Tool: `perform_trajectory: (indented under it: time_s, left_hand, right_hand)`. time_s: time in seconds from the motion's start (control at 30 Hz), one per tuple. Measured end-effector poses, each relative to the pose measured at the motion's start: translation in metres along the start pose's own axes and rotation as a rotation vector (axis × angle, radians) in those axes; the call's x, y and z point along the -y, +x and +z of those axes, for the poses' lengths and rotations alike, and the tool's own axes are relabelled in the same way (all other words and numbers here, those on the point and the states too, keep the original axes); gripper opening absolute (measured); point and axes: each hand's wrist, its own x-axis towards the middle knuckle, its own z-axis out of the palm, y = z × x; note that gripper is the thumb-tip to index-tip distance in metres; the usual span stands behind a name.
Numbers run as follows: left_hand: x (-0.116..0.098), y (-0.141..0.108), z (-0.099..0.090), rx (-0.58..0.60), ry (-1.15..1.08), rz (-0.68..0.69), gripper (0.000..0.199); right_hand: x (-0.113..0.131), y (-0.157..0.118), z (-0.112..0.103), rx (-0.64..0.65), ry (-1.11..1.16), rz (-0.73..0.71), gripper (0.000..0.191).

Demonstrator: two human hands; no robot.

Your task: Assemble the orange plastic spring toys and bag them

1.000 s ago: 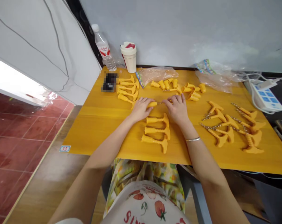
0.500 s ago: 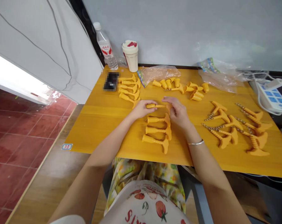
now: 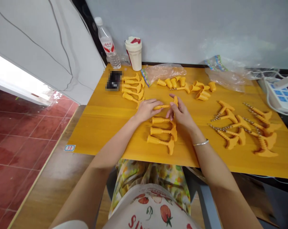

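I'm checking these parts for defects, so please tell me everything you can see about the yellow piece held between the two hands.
The orange-yellow plastic piece looks moulded and slightly glossy, with a long ribbed shaft ending in a flared head. It is held roughly level above the wooden table, with the head turned upward at the right end. The left hand has its fingers at the shaft's narrow end, and the right hand pinches near the head. No chain can be made out on it.

Inspected: one yellow plastic T-handle (image 3: 164, 107), ribbed shaft lying roughly level, crossbar end tilted upward. Held at both ends between left hand (image 3: 146, 110) and right hand (image 3: 179, 114)
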Motion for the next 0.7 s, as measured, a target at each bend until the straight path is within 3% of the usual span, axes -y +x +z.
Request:
perform_trajectory:
  time_s: [0.1,0.2,0.33,0.43,0.6,0.7]
  left_hand:
    - [0.004,0.000,0.005,-0.027,-0.020,-0.006,0.027]
    - [0.006,0.001,0.008,-0.052,-0.105,-0.041,0.026]
    - [0.006,0.002,0.008,-0.060,-0.158,-0.071,0.023]
    - [0.005,0.002,0.004,-0.079,-0.115,-0.040,0.021]
    - [0.000,0.000,0.001,-0.042,0.054,0.042,0.026]
    - [-0.001,0.000,0.002,-0.075,0.108,0.081,0.032]
  right_hand:
    - [0.003,-0.001,-0.001,-0.060,-0.020,-0.035,0.065]
    - [0.001,-0.001,-0.016,-0.168,-0.366,-0.157,0.060]
    - [-0.004,0.001,-0.027,-0.159,-0.678,-0.263,0.053]
    - [-0.003,0.002,-0.023,-0.140,-0.618,-0.203,0.057]
    - [0.002,0.003,-0.018,-0.007,-0.196,0.108,0.070]
    - [-0.001,0.005,-0.022,-0.044,-0.142,0.128,0.070]
